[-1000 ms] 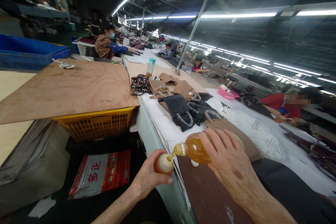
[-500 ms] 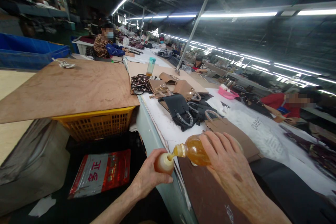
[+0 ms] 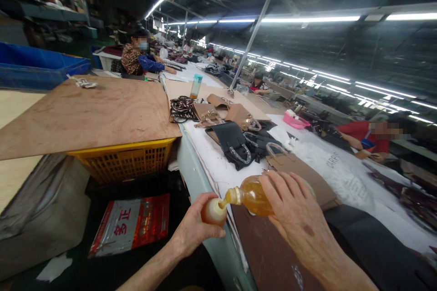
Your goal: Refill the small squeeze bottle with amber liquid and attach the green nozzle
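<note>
Amber liquid tipped from one vessel into another, at the edge of the work surface (image 3: 201, 150).

Right grip (image 3: 295, 211): closed around a clear bottle (image 3: 255, 195) of amber liquid, held nearly level, uncapped neck pointing left. Left grip (image 3: 194, 227): closed around a small pale container (image 3: 214, 213), thumb along its near side, mouth up and tilted toward the bottle. Bottle mouth right at the container's opening, liquid running between. Both vessels held up over the near edge of the surface.

Beyond them on the surface: a black handbag (image 3: 228, 138) with wrapped handle; smaller tan bags (image 3: 239, 116) behind it; striped straps (image 3: 183, 108) beside those; a teal-capped bottle (image 3: 196, 86) upright farther back. Large tan bag (image 3: 298, 168) just past the right grip. Brown sheet (image 3: 261, 245) below it. Pink basket (image 3: 296, 121) farther right.

Left side: brown board (image 3: 112, 113) over a yellow crate (image 3: 129, 161); red-and-silver packet (image 3: 131, 225) lower down. Person in red (image 3: 362, 138) at far right, another in a patterned top (image 3: 131, 59) at upper left.
</note>
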Motion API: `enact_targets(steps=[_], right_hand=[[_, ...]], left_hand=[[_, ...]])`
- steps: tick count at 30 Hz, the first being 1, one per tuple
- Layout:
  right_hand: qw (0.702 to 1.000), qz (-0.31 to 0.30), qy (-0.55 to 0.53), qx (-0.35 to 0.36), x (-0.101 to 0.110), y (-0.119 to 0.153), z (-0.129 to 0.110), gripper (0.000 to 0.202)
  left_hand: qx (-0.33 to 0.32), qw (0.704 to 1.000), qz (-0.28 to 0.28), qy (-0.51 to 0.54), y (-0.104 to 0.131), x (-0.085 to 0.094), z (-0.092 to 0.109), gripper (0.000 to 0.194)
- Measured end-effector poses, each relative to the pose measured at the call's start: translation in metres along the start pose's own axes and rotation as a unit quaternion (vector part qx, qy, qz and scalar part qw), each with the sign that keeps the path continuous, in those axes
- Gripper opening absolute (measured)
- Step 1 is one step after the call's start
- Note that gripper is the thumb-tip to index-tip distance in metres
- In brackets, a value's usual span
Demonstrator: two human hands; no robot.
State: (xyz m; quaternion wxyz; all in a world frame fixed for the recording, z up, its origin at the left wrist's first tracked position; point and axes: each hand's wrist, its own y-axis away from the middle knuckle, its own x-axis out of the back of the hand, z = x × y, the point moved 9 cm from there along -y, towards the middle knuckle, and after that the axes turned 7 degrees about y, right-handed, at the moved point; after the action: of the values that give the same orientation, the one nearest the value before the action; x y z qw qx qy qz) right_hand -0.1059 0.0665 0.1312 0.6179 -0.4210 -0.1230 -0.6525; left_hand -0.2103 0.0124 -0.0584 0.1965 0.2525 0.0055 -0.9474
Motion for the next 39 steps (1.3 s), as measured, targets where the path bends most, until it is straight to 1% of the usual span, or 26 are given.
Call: enact_targets(steps=[5, 9, 16, 25, 32, 39], right_hand=[[1.000, 0.001, 0.004, -0.003, -0.001, 0.001, 0.000, 0.040], [1.000, 0.004, -0.004, -0.006, -0.001, 0.001, 0.000, 0.043], [0.999, -0.017, -0.030, -0.019, -0.010, 0.005, 0.001, 0.059], [0.999, -0.028, -0.034, -0.017, -0.017, 0.010, -0.002, 0.059], [0.999, -0.029, -0.040, -0.020, -0.018, 0.012, -0.002, 0.065], [0.998, -0.036, -0.053, -0.027, -0.023, 0.017, -0.001, 0.067]], left_hand=[[-0.005, 1.000, 0.006, -0.006, 0.001, -0.001, 0.004, 0.065], [-0.007, 1.000, 0.009, -0.009, 0.001, -0.001, 0.004, 0.065], [-0.011, 1.000, 0.009, -0.027, -0.001, 0.003, 0.000, 0.066], [-0.012, 0.999, 0.007, -0.032, 0.000, 0.001, 0.002, 0.066], [-0.013, 0.999, 0.005, -0.037, 0.000, 0.001, 0.002, 0.065], [-0.006, 0.999, 0.007, -0.041, 0.001, -0.003, 0.005, 0.064]])
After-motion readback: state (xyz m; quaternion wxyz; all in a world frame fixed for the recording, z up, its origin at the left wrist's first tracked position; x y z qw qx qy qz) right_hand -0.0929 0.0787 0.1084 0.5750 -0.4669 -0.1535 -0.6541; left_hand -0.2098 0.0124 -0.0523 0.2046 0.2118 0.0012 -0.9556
